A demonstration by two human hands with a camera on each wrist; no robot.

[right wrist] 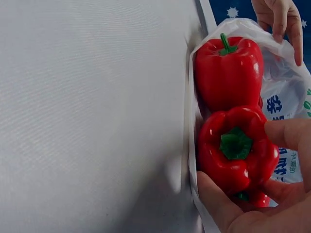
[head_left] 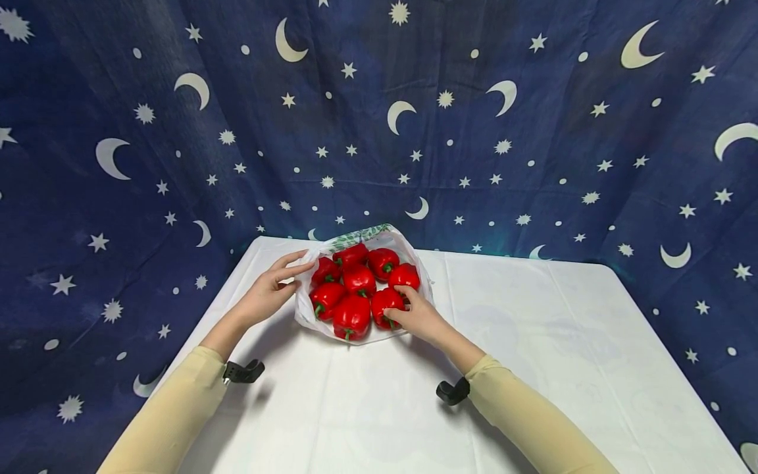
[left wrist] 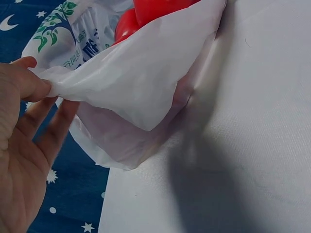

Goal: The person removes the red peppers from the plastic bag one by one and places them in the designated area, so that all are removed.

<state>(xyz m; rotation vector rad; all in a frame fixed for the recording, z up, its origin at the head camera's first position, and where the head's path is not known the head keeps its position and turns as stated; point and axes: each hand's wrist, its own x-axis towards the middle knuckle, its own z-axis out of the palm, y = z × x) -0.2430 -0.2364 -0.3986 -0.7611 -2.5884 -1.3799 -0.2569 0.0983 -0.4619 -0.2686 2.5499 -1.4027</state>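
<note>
While the bag (head_left: 303, 309) near the far-left corner of the table (head_left: 533, 368) is pinched at its rim by the left hand (head_left: 269, 293), the near-right pepper (head_left: 381, 301) inside, clasped by the right hand's (head_left: 423, 318) half-curled fingers, is best kept clear of the plastic.

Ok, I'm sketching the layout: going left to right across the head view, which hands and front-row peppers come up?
Left hand, leftmost front pepper, nearest pepper, gripped pepper, right hand.
</note>
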